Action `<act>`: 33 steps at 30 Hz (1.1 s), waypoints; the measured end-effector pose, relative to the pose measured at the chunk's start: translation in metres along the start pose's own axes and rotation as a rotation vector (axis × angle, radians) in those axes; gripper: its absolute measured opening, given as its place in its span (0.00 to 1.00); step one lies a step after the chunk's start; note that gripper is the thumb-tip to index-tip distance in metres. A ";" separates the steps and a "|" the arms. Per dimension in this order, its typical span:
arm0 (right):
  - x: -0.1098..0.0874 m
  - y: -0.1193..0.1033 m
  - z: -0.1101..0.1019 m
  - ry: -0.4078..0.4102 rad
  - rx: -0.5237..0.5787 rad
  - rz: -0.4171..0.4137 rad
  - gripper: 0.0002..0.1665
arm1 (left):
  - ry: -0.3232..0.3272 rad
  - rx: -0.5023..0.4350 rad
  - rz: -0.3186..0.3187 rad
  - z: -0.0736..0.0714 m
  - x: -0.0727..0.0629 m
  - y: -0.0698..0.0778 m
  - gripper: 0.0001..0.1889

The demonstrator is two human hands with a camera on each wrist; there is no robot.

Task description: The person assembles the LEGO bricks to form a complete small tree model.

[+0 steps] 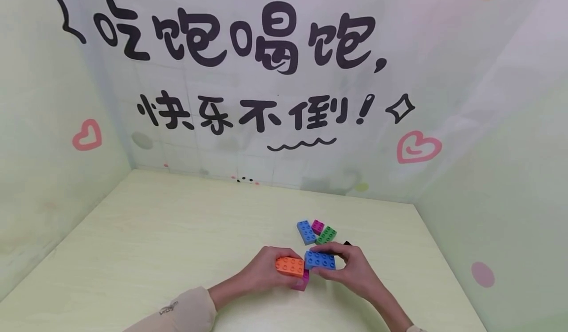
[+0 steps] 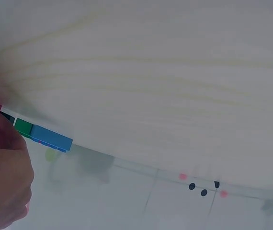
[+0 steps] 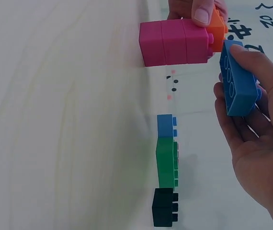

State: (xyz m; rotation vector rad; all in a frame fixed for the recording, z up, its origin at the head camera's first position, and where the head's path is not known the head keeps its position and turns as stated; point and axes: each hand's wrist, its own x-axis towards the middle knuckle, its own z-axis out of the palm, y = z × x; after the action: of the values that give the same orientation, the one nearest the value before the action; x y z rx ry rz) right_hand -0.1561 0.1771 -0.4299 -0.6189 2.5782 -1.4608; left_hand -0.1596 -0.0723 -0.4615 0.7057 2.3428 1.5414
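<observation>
The fingers of the right hand are pinched, with its thumb, on the sides of a blue brick, which is held studs up, slightly tilted. The left hand is curled round a magenta stack of three layers. Part of the stack's top is covered by an orange brick; a magenta stud is left bare beside it. The blue brick is held just right of the orange one; whether the two touch cannot be told, nor whether the stack's base meets the table.

On the far side of the hands, loose bricks are grouped on the table: a second blue brick at the left, a small magenta brick, a green brick, and at the right a black brick, mostly hidden by the right hand in the head view.

The table is pale yellowish, faintly grained. It is enclosed by pale walls on the left, right and far sides. The far wall is printed with black lettering, and a pink heart is seen near its right end. A second heart is drawn on the left wall; the right wall is marked with a purple spot.
</observation>
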 end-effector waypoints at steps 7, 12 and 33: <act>-0.001 0.006 0.002 -0.016 -0.015 -0.007 0.21 | -0.005 -0.017 -0.002 0.001 0.000 0.000 0.17; -0.001 0.008 0.003 -0.022 -0.021 -0.010 0.21 | -0.011 -0.037 -0.004 0.001 0.000 -0.001 0.18; -0.005 0.006 0.006 -0.037 -0.004 -0.042 0.22 | -0.006 -0.035 -0.017 0.003 0.003 -0.001 0.18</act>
State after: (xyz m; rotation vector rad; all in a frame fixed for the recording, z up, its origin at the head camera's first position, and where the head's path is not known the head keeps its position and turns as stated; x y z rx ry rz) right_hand -0.1510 0.1770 -0.4383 -0.6985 2.5552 -1.4432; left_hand -0.1609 -0.0691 -0.4632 0.6797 2.3058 1.5661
